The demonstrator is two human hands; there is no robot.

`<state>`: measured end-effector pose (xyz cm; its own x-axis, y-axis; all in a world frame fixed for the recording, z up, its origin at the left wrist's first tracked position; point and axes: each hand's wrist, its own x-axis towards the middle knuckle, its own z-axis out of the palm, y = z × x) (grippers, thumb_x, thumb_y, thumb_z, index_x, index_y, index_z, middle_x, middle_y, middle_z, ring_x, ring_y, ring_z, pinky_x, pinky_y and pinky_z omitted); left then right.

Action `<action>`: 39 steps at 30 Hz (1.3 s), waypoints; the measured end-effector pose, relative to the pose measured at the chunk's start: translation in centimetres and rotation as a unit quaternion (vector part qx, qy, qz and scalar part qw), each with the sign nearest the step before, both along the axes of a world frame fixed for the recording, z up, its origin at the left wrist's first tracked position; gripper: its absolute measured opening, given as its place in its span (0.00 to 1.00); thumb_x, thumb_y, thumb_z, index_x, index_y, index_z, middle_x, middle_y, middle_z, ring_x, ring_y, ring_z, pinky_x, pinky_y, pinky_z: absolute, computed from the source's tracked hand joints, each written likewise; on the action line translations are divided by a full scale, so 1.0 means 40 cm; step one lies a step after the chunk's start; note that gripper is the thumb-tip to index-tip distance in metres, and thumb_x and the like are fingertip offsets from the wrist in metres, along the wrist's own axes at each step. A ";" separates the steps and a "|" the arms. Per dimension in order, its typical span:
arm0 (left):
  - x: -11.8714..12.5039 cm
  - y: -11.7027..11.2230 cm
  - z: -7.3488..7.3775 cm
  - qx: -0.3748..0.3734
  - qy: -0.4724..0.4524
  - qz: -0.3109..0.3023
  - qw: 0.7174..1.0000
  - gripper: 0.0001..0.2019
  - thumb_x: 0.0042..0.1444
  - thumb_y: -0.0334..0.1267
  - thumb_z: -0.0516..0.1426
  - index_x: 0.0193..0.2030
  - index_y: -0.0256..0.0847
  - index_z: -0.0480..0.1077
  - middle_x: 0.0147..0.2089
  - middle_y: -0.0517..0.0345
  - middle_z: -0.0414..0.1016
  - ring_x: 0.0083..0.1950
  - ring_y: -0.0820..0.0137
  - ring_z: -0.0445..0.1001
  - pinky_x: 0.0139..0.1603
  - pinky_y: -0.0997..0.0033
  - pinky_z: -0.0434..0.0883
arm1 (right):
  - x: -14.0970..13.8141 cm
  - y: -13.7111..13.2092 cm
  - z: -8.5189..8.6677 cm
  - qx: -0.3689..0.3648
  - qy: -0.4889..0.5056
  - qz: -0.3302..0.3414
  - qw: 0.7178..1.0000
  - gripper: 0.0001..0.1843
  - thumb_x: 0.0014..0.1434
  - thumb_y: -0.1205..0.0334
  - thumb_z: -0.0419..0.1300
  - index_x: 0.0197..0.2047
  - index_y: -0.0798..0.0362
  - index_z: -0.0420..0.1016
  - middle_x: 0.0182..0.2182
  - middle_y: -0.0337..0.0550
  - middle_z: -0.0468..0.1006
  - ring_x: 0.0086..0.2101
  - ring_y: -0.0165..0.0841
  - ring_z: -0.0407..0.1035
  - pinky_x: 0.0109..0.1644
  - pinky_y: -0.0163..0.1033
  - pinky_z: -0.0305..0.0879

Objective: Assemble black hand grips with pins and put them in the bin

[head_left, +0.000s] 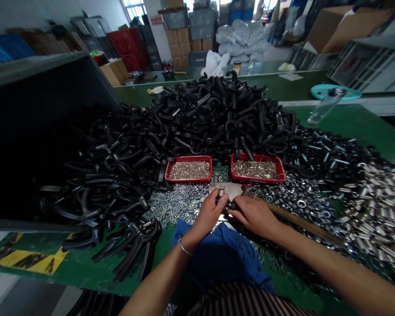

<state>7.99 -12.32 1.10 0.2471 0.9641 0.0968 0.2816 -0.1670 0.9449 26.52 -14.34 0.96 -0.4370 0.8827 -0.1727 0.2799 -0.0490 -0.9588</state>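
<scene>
My left hand (208, 211) is closed, with thumb and fingers round a small dark part whose ribbed metal piece (221, 191) points up. From it a short black piece (229, 205) reaches across to my right hand (256, 215). The right fingers are curled against that piece; their tips are partly hidden. Behind both hands lies a flat metal plate (213, 187). A hammer with a wooden handle (303, 223) rests just right of my right hand, its metal head (250, 191) beside the knuckles. Under my wrists a blue cloth (224, 259) covers my lap and the table edge.
Two red trays (188, 179) (258, 179) hold small metal pins. Black curved handles (197, 118) are heaped behind and to the left. Washers (177, 204), metal rings (299, 197) and metal sleeves (378, 215) cover the green table. A clear bottle (325, 106) stands tilted back right.
</scene>
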 end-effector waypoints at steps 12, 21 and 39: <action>0.018 -0.008 -0.010 0.038 0.010 0.033 0.999 0.10 0.68 0.43 0.50 0.40 0.41 0.67 0.40 0.55 0.69 0.43 0.66 0.68 0.48 0.67 0.64 | 0.000 -0.012 0.004 0.052 -0.052 -0.022 0.997 0.23 0.63 0.38 0.55 0.36 0.52 0.68 0.26 0.42 0.76 0.20 0.29 0.64 0.23 0.33 0.58; 0.002 -0.027 -0.003 0.061 0.065 -0.012 0.996 0.10 0.70 0.41 0.47 0.41 0.41 0.64 0.40 0.56 0.68 0.43 0.68 0.68 0.48 0.68 0.66 | -0.008 -0.042 0.002 0.036 -0.087 0.027 0.995 0.23 0.68 0.41 0.48 0.37 0.51 0.69 0.25 0.39 0.75 0.24 0.30 0.67 0.29 0.35 0.62; 0.134 0.160 0.027 0.119 0.473 -0.146 0.861 0.14 0.59 0.46 0.58 0.45 0.37 0.72 0.49 0.45 0.73 0.53 0.55 0.70 0.55 0.56 0.66 | 0.360 -0.040 -0.065 0.328 -0.443 -0.002 0.834 0.18 0.68 0.48 0.53 0.36 0.53 0.73 0.32 0.49 0.74 0.35 0.41 0.66 0.42 0.46 0.62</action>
